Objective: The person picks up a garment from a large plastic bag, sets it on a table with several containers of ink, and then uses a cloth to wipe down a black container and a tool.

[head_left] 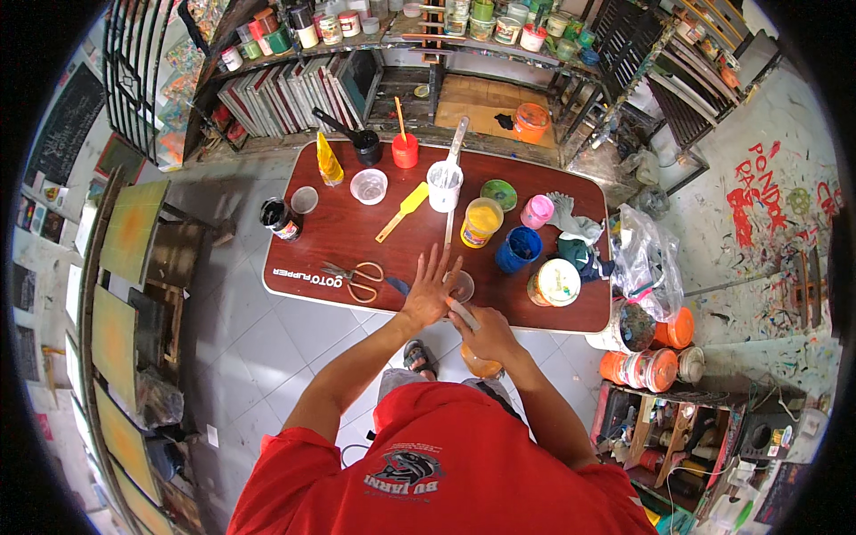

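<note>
Over the near edge of the dark red table (348,214), my left hand (428,292) is open, fingers spread, palm down. Close to its thumb, my right hand (490,333) is closed on a narrow flat tool (463,314), greyish with an orange part; its exact kind I cannot make out. A clear plastic cup (462,285) stands partly behind the left hand. Left of that hand lie orange-handled scissors (361,283) and a small dark blue piece (398,285). A blue paint pot (518,250) and a yellow paint tub (481,222) stand beyond the right hand.
A white tub with a spatula (443,185), a red pot (405,152), a yellow spatula (406,209) and a black jar (279,218) occupy the table. At its right, a white-lidded tub (555,283) stands near rags (580,241). Orange-lidded buckets (655,369) sit beside the table.
</note>
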The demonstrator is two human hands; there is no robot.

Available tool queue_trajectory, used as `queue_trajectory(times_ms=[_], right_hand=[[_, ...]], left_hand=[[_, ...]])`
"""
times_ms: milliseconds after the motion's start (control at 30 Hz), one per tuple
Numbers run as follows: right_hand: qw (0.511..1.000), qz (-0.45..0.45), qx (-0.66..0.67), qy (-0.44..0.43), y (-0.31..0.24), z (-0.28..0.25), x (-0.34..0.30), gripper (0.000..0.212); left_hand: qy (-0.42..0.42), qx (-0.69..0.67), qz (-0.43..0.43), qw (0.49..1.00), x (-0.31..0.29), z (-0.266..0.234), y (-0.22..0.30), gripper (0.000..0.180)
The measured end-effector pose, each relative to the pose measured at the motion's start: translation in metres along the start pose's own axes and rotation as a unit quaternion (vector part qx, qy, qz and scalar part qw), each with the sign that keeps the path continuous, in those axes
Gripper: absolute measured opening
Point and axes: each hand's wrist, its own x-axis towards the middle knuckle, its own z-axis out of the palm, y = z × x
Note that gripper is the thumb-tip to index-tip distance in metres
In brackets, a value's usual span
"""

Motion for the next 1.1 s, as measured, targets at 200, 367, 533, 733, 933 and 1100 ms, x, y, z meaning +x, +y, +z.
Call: queue_trajectory(times_ms=[200,367,533,733,933,1100], right_hand=[[0.998,-0.012,-0.001,0.064,0.036,0.018,0.005,0.04],[0.956,0.016,0.039,0.292,0.119,0.049,0.009,0.038],[0.884,0.096,0.202,0.41,0.159,0.064,0.03,0.039],[0.892,0.04,0.111,0.437,0.18,0.063,0.052,0.045],[0.922,0.082,0.097,0.367,0.14,0.058,0.015,0.073],[0.939,-0.086,0.048,0.331,0.036,0.046,-0.003,0.061]], left_hand=[[-0.09,-0.481,-0.263,0.831,-0.055,0.073,-0.033,0.04],[-0.12,-0.535,-0.474,0.689,-0.011,0.015,-0.009,0.037],[-0.042,-0.553,-0.502,0.664,-0.024,0.017,-0.022,0.04],[-0.004,-0.508,-0.463,0.727,0.001,0.003,-0.024,0.047],[0.013,-0.438,-0.442,0.783,0.004,-0.001,-0.036,0.045],[0.055,-0.29,-0.333,0.896,0.019,-0.019,-0.02,0.036]])
